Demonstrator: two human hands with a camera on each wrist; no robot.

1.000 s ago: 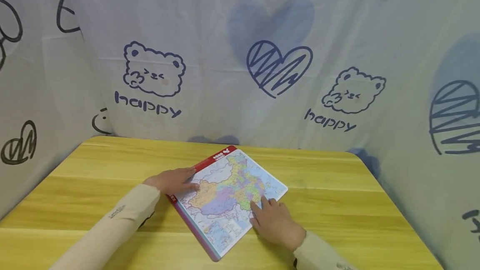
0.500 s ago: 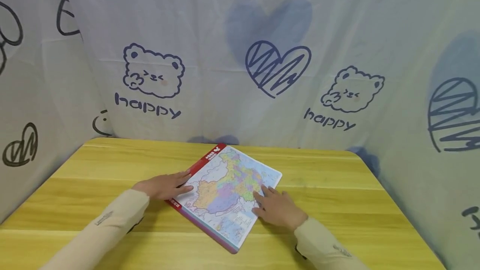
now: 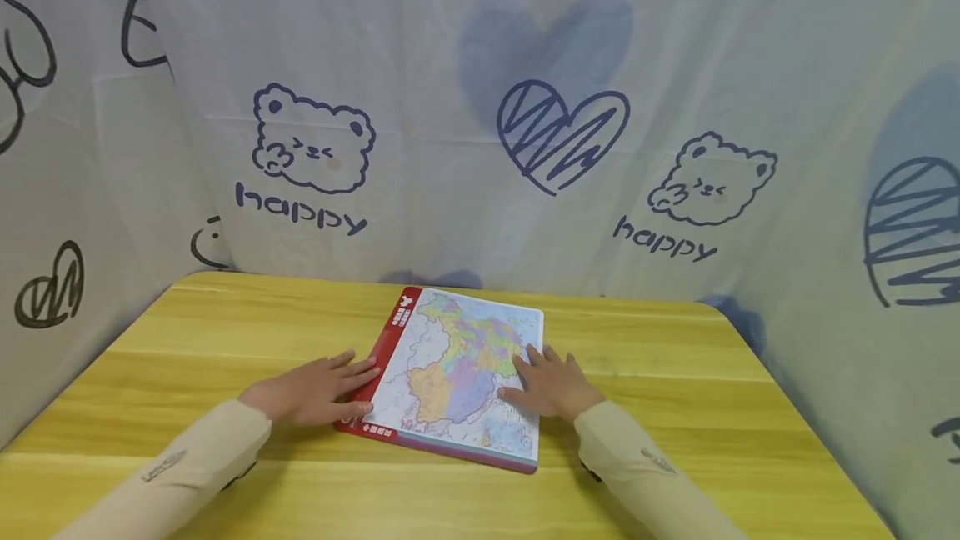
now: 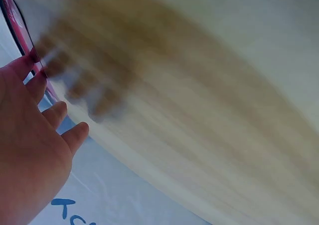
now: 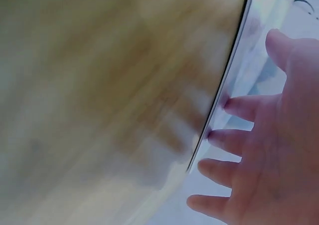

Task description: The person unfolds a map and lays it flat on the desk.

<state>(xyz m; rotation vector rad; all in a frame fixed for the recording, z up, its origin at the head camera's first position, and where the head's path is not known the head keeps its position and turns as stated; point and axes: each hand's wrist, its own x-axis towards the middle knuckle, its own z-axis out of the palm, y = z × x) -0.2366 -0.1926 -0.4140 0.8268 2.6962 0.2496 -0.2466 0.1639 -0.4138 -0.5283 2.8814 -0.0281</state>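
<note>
A flat map board (image 3: 461,365) lies on the table, printed with a many-coloured map and a red strip down its left side. My left hand (image 3: 315,390) rests on that red strip, fingers spread and fairly straight. At the opposite edge, the fingers of my right hand (image 3: 555,386) lie spread over the board's right border. In the left wrist view, two fingertips of the left hand (image 4: 35,140) touch the red edge. The right wrist view has the right hand (image 5: 269,135) with fingertips along the board's edge. Neither hand curls round it.
The board sits on a yellow wood-grain table (image 3: 660,440), near its back edge. Behind and at both sides hangs a pale cloth (image 3: 435,215) with drawn hearts, bears and the word "happy".
The map board has turned clockwise, from a diagonal position to nearly square with the table. My left hand has slid left and nearer; my right hand has moved slightly away from me.
</note>
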